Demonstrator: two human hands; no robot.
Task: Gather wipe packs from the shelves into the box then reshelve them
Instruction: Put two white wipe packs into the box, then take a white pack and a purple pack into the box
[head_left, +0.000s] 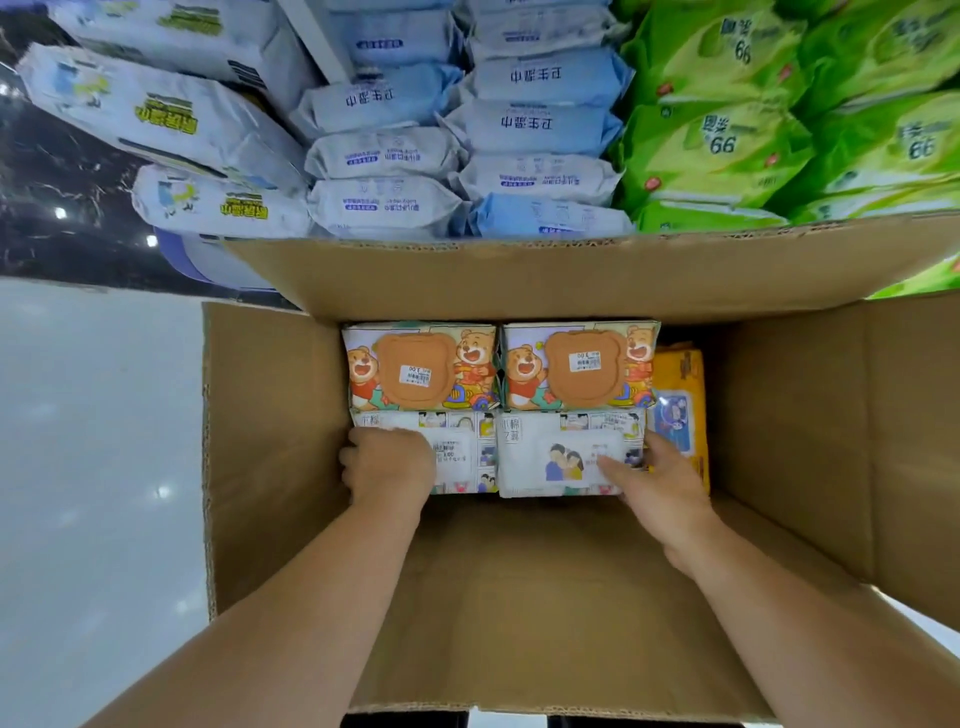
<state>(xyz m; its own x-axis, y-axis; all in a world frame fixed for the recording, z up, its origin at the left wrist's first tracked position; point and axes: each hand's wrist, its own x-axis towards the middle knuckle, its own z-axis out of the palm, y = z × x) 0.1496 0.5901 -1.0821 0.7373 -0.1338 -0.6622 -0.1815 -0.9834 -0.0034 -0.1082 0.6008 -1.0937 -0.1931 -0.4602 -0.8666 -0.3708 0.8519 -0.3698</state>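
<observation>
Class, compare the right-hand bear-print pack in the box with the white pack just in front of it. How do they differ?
The bear-print pack is colourful with a brown bear-shaped flap; the white pack is mostly white with a small drawing of people. The right hand holds the white pack; no hand touches the bear-print pack. Both lie flat in the box, each with a price sticker.

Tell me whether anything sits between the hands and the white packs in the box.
Nothing visible does. The left hand grips the left white pack, and the right hand grips the right white pack. The box is open above them. The bear packs lie beyond, against their far edges.
</observation>
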